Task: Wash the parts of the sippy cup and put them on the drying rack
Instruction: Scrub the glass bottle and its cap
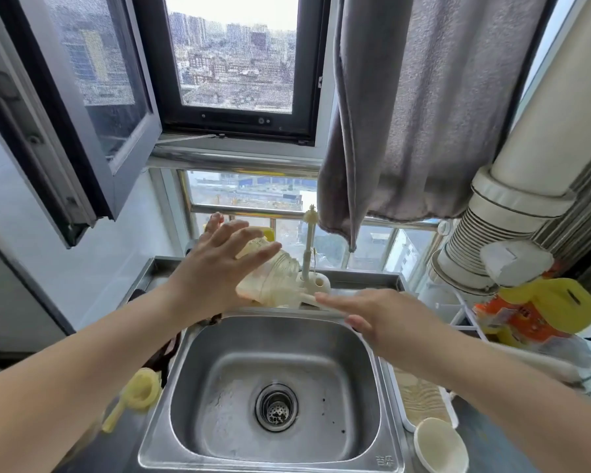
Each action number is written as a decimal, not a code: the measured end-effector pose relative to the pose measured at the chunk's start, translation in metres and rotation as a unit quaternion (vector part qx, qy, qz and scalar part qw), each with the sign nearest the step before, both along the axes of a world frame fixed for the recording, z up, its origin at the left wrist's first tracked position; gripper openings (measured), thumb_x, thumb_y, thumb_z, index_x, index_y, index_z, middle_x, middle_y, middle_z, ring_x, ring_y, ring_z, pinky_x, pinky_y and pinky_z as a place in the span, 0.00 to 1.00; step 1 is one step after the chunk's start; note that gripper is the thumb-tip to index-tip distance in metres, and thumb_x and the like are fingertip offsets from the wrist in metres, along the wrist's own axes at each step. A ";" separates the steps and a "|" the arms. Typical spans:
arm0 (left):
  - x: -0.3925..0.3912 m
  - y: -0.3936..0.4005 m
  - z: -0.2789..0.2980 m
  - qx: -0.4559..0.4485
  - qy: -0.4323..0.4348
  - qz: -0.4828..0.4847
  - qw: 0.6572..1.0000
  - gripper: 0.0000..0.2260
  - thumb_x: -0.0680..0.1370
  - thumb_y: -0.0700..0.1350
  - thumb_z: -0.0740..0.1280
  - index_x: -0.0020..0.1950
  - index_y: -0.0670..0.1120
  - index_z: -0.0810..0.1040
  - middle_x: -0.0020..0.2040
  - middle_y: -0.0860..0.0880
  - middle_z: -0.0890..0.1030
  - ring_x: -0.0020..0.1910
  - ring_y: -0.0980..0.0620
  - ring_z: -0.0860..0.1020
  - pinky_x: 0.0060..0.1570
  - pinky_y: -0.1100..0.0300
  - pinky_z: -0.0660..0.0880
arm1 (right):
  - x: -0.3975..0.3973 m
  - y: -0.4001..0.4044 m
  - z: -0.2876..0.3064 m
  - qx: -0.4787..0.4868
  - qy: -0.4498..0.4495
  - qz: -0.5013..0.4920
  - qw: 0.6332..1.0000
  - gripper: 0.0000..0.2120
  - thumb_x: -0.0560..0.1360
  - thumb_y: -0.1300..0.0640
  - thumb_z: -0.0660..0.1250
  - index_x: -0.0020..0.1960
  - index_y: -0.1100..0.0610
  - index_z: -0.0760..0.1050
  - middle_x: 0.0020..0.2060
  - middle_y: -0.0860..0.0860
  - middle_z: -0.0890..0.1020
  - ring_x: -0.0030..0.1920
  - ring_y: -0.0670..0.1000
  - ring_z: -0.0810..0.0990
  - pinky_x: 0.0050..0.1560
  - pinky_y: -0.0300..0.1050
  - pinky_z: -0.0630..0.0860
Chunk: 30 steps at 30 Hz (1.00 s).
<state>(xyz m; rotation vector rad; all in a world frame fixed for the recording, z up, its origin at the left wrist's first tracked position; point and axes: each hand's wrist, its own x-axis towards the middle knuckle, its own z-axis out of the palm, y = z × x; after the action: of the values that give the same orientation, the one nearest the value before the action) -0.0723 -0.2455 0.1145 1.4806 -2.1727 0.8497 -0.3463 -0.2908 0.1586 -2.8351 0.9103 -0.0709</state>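
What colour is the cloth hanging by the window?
Grey, the cloth shows in the head view, upper right.

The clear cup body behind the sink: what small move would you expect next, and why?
Probably the left hand curls its fingers around the cup body. It lies tilted behind the sink; both hands are open, the right hand just beside it, neither visibly gripping.
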 end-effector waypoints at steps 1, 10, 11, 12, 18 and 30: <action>0.002 0.002 0.000 0.001 -0.003 0.006 1.000 0.46 0.52 0.53 0.84 0.66 0.50 0.67 0.61 0.45 0.68 0.61 0.41 0.67 0.62 0.34 0.64 | -0.003 -0.004 0.003 -0.071 0.017 0.024 0.997 0.32 0.77 0.60 0.62 0.70 0.30 0.59 0.55 0.44 0.77 0.45 0.49 0.77 0.39 0.43 0.72; -0.001 0.002 0.016 0.000 0.063 0.021 0.998 0.44 0.54 0.52 0.83 0.67 0.49 0.68 0.60 0.43 0.71 0.60 0.41 0.67 0.57 0.32 0.71 | -0.019 -0.007 0.002 -0.185 0.046 -0.028 0.981 0.35 0.81 0.58 0.52 0.69 0.32 0.32 0.41 0.45 0.68 0.37 0.50 0.72 0.32 0.42 0.64; 0.001 0.002 0.016 -0.002 0.070 0.028 0.997 0.45 0.54 0.53 0.83 0.66 0.49 0.68 0.59 0.42 0.72 0.60 0.41 0.67 0.56 0.32 0.71 | -0.021 -0.008 0.000 -0.171 0.024 -0.038 0.984 0.33 0.82 0.56 0.52 0.67 0.32 0.31 0.42 0.45 0.70 0.38 0.50 0.74 0.34 0.42 0.66; 0.002 0.003 0.015 0.000 0.072 0.034 0.997 0.45 0.54 0.53 0.83 0.66 0.49 0.68 0.59 0.42 0.73 0.60 0.41 0.67 0.55 0.33 0.72 | -0.021 -0.009 -0.001 -0.160 0.008 -0.047 0.986 0.32 0.82 0.55 0.52 0.66 0.32 0.31 0.43 0.46 0.72 0.39 0.50 0.75 0.36 0.42 0.66; -0.007 0.001 0.011 0.013 0.074 0.033 0.997 0.45 0.53 0.51 0.83 0.66 0.50 0.68 0.60 0.45 0.69 0.60 0.41 0.66 0.55 0.31 0.72 | -0.018 -0.008 0.005 -0.168 -0.015 -0.045 0.985 0.36 0.79 0.62 0.55 0.70 0.34 0.35 0.42 0.45 0.67 0.30 0.45 0.64 0.28 0.37 0.58; -0.022 0.003 0.024 -0.005 -0.016 0.015 1.000 0.44 0.53 0.50 0.83 0.66 0.49 0.68 0.61 0.43 0.68 0.62 0.40 0.66 0.61 0.28 0.63 | -0.009 0.000 0.006 -0.023 -0.010 -0.047 0.999 0.25 0.82 0.51 0.51 0.69 0.25 0.50 0.50 0.43 0.78 0.45 0.46 0.76 0.44 0.42 0.72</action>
<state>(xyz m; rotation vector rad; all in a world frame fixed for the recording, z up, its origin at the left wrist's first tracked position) -0.0938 -0.2423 0.1387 1.5088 -2.1699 0.9002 -0.3557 -0.2907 0.1641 -2.8260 1.0517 -0.1339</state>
